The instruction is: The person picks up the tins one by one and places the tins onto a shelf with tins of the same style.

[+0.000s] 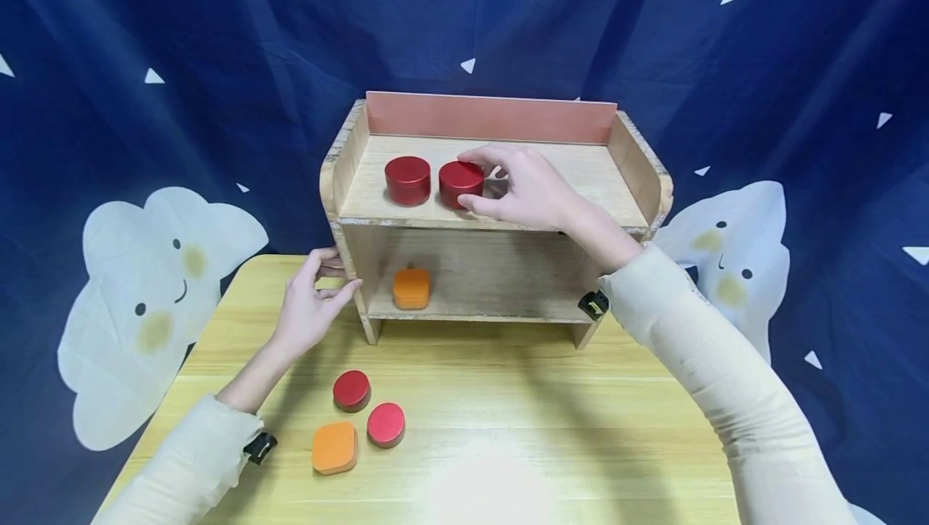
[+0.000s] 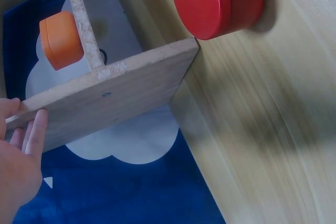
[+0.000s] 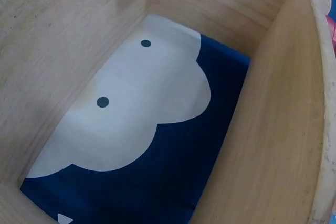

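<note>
A small wooden shelf point(image 1: 479, 239) stands on the table. Two round red tins sit side by side on its top board. The right hand point(image 1: 526, 186) holds the right-hand red tin point(image 1: 460, 180) between thumb and fingers, its base at the board. Just left of it is the other red tin point(image 1: 407, 180). At the shelf's left side panel point(image 2: 115, 90), the left hand point(image 1: 312, 299) pinches the front edge between thumb and fingers. An orange square tin point(image 1: 411, 289) rests on the lower board, toward the left. The right wrist view mainly shows the lower compartment's inside.
On the table point(image 1: 581, 428), left of centre, lie two smaller red round tins point(image 1: 352, 390) and an orange square tin point(image 1: 335, 447). A pink back board point(image 1: 493, 117) and raised sides border the shelf top. Behind hangs a blue curtain point(image 1: 464, 17) with clouds.
</note>
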The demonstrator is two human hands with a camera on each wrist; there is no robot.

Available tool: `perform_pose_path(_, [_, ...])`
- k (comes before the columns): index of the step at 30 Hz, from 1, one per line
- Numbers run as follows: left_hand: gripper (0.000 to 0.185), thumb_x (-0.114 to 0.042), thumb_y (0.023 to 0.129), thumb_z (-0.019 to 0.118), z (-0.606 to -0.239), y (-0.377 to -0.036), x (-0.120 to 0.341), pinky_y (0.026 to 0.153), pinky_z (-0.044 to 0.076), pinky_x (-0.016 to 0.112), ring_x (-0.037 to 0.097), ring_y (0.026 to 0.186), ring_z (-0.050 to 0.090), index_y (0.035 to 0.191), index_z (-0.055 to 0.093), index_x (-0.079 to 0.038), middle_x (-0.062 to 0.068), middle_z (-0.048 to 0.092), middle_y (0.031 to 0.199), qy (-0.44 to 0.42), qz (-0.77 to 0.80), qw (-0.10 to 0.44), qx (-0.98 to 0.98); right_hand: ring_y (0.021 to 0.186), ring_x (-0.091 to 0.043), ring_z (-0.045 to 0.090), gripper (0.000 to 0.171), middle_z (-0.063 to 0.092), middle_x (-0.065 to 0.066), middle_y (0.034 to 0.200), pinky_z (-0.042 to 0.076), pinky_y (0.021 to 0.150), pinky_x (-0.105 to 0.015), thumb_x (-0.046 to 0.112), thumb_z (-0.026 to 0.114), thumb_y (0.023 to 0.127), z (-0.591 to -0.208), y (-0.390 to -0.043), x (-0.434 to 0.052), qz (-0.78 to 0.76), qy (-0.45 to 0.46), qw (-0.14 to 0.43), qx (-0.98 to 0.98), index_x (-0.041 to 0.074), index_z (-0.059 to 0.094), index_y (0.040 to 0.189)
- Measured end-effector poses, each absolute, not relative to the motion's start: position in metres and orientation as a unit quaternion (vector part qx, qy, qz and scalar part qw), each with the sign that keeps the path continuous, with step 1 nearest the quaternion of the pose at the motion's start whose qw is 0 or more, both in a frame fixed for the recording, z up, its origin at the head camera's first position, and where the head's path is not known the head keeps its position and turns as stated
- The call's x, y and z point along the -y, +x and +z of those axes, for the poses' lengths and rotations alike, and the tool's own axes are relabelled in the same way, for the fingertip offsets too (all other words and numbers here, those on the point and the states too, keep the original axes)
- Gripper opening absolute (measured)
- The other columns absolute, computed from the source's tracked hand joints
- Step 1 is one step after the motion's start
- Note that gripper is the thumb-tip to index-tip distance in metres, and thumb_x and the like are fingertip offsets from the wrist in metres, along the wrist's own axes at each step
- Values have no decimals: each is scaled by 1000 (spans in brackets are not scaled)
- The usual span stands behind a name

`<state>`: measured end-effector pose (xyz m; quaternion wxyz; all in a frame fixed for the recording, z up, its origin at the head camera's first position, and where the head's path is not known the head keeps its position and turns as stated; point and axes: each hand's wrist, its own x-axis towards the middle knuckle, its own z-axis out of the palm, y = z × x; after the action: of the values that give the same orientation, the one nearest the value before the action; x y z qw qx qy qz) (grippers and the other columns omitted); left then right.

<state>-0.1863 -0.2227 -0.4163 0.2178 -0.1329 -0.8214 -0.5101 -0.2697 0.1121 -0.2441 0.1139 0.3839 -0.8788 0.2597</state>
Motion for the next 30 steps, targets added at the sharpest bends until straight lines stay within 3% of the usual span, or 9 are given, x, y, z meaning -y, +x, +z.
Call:
perform_pose_path(22, [46,2,90,80,-416,-186,222,75,59,5,-12,96,61,130,58,5,25,71,119,-136,-512,217,820,90,-21,65,55,75,-3,114,50,77,-31,40,76,93,-243,-271,-110,243,375,112,887,15,65,141])
perform_pose_path(25, [45,2,90,80,-416,-186,222,75,59,5,-12,96,61,130,58,6,25,71,119,-134,-511,217,821,99,-22,67,61,74,-4,120,52,82,-34,40,76,93,-244,-269,-111,240,374,115,888,14,61,145])
perform_pose_path(30, [45,2,90,80,-415,-186,222,75,58,5,-12,96,61,130,58,6,25,71,119,-131,-512,215,821,122,-26,66,68,68,-5,136,56,101,-44,41,77,92,-245,-265,-117,242,369,124,889,14,55,151])
